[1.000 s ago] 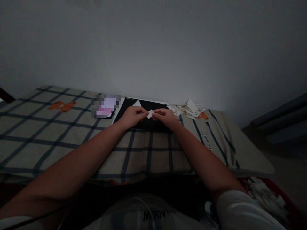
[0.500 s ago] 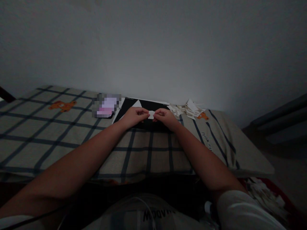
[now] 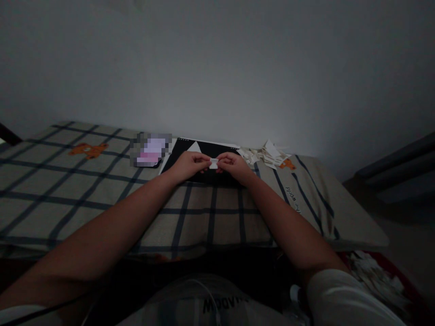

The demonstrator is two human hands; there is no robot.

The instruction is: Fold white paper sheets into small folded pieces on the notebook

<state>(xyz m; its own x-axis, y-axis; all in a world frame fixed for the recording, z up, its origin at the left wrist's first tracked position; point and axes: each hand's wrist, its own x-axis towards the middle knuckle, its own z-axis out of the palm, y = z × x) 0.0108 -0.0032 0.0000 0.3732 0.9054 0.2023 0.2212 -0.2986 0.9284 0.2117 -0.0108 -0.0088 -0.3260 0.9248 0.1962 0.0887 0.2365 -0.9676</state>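
Note:
Between my two hands is a small white piece of paper [image 3: 213,163], pinched at both sides. My left hand [image 3: 192,165] grips its left edge between thumb and fingers. On the opposite edge, my right hand [image 3: 236,166] has a similar pinch. Both hands are just above a black board [image 3: 180,151], which has a row of small marks along its far edge. A white paper triangle [image 3: 195,147] lies on the board behind my left hand. My fingers cover part of the held paper, so its folds are hard to make out.
A phone with a blurred screen [image 3: 151,151] lies left of the board. To the right is a pile of white paper pieces [image 3: 272,155]. A checked cloth [image 3: 197,199] covers the table, against a wall. A red container [image 3: 404,274] with paper pieces stands low at right.
The piece of paper now looks slightly narrower from front to back between my fingers. Both hands have barely shifted, and everything else stays in place.

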